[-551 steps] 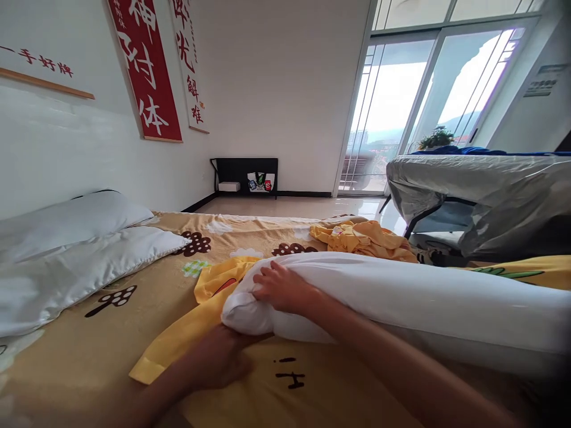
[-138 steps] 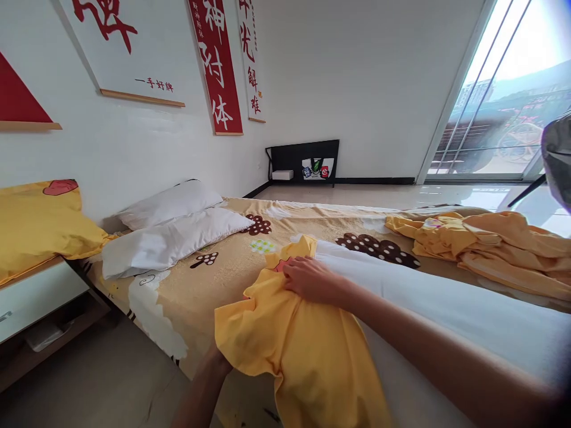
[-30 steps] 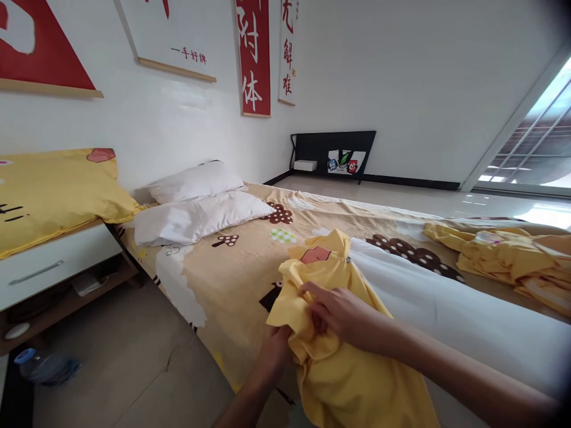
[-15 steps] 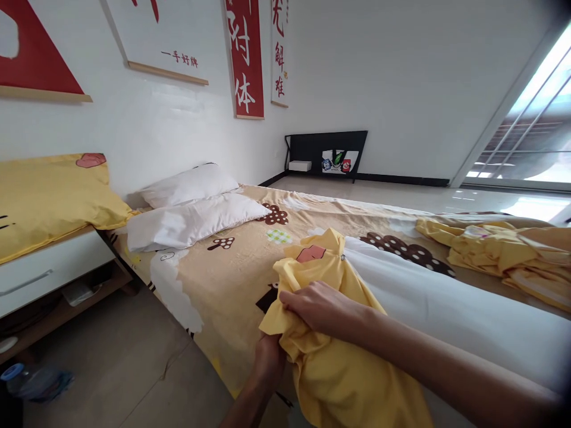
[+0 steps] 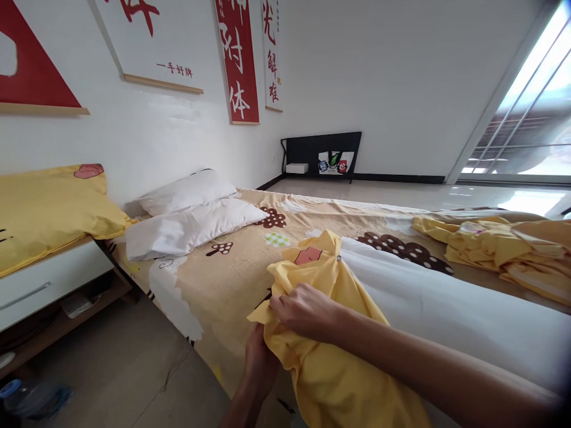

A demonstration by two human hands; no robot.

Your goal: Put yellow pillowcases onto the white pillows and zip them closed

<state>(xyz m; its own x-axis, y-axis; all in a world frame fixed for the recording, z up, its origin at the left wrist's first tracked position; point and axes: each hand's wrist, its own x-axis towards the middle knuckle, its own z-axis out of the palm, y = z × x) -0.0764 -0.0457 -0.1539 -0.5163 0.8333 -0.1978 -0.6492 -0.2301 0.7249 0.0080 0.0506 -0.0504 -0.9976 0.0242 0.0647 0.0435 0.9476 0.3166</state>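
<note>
A yellow duvet cover [image 5: 348, 368] lies bunched up at the near side of the bed, with a pink patch and a small dark fastener near its top. My right hand [image 5: 307, 312] is closed on a gathered fold of it. Lower down and to the left, my left hand [image 5: 260, 356] grips the cover's edge, its fingers partly hidden by the cloth. To the right, a smooth white duvet [image 5: 437, 300] stretches across the bed, meeting the yellow fabric. Whether any of it lies inside the cover under my hands is hidden.
Two white pillows [image 5: 191, 226] lie at the head of the patterned bed [image 5: 232, 273]. A yellow pillow [image 5: 53, 208] rests on a nightstand [image 5: 57, 285]. Crumpled yellow cloth [image 5: 504, 249] lies on the right. On the floor is a plastic bottle [image 5: 33, 398].
Both hands have shifted slightly left with the bunched cover still in their grip. The camera view has tilted a little. The pillows and the duvet look unmoved.
</note>
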